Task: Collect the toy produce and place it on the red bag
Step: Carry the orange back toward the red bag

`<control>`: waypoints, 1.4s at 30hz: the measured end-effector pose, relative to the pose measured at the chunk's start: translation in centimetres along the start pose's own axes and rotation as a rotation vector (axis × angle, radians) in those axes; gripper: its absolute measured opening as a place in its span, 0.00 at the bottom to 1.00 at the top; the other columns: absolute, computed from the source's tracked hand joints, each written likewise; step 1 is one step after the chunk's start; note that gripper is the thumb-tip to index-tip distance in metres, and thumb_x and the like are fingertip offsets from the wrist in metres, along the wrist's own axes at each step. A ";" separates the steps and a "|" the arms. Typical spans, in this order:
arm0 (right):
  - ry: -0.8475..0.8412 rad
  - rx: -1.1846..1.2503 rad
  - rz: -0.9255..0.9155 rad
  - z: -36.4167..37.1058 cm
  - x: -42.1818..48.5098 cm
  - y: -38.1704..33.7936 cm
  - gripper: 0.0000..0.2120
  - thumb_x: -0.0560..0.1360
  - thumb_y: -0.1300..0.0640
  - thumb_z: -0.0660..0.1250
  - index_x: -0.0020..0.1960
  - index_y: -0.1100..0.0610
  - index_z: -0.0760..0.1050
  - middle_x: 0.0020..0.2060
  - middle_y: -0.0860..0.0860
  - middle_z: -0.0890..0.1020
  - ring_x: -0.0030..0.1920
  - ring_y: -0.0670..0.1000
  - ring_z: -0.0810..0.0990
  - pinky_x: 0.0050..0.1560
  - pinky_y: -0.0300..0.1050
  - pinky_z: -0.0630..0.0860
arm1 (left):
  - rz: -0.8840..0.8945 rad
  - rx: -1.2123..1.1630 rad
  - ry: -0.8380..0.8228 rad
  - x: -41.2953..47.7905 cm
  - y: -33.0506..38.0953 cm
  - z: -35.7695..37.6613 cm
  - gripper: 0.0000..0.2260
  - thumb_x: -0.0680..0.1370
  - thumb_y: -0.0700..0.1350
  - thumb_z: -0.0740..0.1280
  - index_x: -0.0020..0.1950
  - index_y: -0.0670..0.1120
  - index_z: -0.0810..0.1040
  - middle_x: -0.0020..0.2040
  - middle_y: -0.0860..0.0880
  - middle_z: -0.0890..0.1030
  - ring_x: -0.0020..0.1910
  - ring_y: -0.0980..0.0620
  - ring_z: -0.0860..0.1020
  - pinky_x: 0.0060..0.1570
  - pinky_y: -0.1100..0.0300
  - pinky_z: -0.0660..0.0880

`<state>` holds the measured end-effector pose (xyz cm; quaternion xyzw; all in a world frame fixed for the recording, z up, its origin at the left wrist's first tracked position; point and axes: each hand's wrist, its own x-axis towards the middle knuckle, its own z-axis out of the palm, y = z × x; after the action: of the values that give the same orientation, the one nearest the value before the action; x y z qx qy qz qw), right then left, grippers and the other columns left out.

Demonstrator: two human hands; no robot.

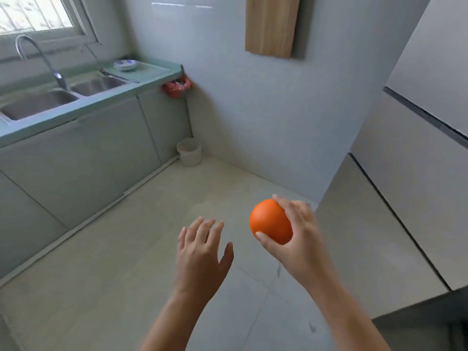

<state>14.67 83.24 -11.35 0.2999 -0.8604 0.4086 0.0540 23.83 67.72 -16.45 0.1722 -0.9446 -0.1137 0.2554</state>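
The right hand (297, 233) holds a toy orange (270, 221) in the air above the floor (114, 274). The thumb presses on the lower side of the orange that faces the camera, and the other fingers curl around its far right side, so the fruit sits between thumb and fingers with most of its left surface free. The right forearm comes up from the bottom edge of the view and leans to the left toward the orange; the wrist is bent a little.

The left hand (200, 252) is just left of the orange and a little lower, not touching it. It is empty and spread wide, the back of the hand turned to the camera, four fingers pointing up and away, the thumb standing out to the right toward the orange. Its forearm also rises from the bottom edge, almost straight.

Far from the orange, up and to the left, a red bag (177, 86) hangs at the end of the green desk (76, 107), under its edge near the wall corner. On this desk there is a double sink (38, 102) with a tap (40, 59), and a small bowl (125, 64). Below the red bag, a pale bucket (189, 151) stands on the floor in the corner.
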 end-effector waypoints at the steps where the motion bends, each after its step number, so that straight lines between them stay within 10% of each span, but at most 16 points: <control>1: -0.016 0.012 -0.028 0.8 1.0 -0.9 0.32 0.65 0.45 0.71 0.67 0.48 0.66 0.54 0.44 0.64 0.55 0.51 0.70 0.49 0.42 0.68 | -0.031 0.011 0.020 0.4 -1.0 -0.6 0.19 0.72 0.52 0.58 0.53 0.42 0.80 0.51 0.45 0.81 0.55 0.40 0.78 0.55 0.41 0.71; 18: -0.496 0.266 -0.435 11.8 7.3 -10.9 0.34 0.65 0.50 0.75 0.67 0.50 0.66 0.54 0.47 0.67 0.54 0.48 0.70 0.52 0.38 0.65 | -0.542 0.275 0.283 -3.2 -9.3 -8.6 0.20 0.72 0.52 0.60 0.55 0.42 0.79 0.53 0.44 0.81 0.57 0.41 0.77 0.56 0.41 0.70; 42: -1.372 0.582 -1.121 12.7 -7.4 -20.5 0.33 0.66 0.49 0.74 0.67 0.46 0.64 0.55 0.43 0.64 0.52 0.47 0.67 0.49 0.42 0.67 | -1.525 0.817 0.555 -22.4 6.7 -14.7 0.21 0.75 0.52 0.58 0.58 0.39 0.77 0.55 0.41 0.80 0.58 0.40 0.75 0.59 0.53 0.62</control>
<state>34.14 67.42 -8.48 0.8491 -0.2974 0.2557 -0.3540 47.87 80.57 -11.98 0.8490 -0.4457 0.1375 0.2482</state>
